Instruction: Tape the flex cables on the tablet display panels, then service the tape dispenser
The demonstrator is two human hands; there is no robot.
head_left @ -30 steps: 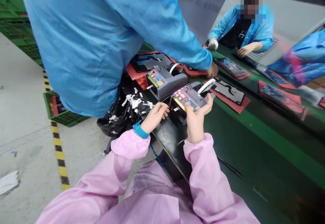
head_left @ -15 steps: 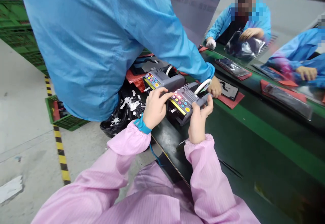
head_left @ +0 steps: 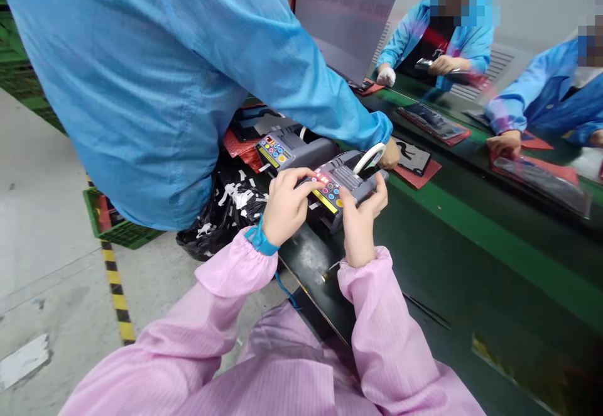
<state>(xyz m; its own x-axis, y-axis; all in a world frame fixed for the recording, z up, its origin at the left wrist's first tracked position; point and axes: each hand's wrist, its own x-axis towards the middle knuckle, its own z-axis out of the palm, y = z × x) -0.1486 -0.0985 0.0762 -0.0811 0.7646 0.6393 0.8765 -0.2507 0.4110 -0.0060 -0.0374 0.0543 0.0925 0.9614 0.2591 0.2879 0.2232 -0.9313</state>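
A grey tape dispenser (head_left: 347,178) with coloured buttons, a lit red display and a white tape roll (head_left: 370,157) sits at the near edge of the dark worktop. My left hand (head_left: 285,205) has its fingers curled and holds nothing, and its forefinger tip rests on the button panel. My right hand (head_left: 360,218) wraps round the dispenser's right side, thumb lying on the panel. Both arms are in pink sleeves, and a blue band is on the left wrist.
A second grey dispenser (head_left: 292,149) stands just behind. A co-worker in a blue coat (head_left: 164,76) leans over the table at the left, hand by the tape roll. A black bag of tape scraps (head_left: 226,205) hangs below. Red trays (head_left: 419,164) lie on the green conveyor (head_left: 471,227).
My left hand has moved right from the table edge onto the button panel. My right hand has stayed on the dispenser. The co-worker's hand has come closer to the tape roll.
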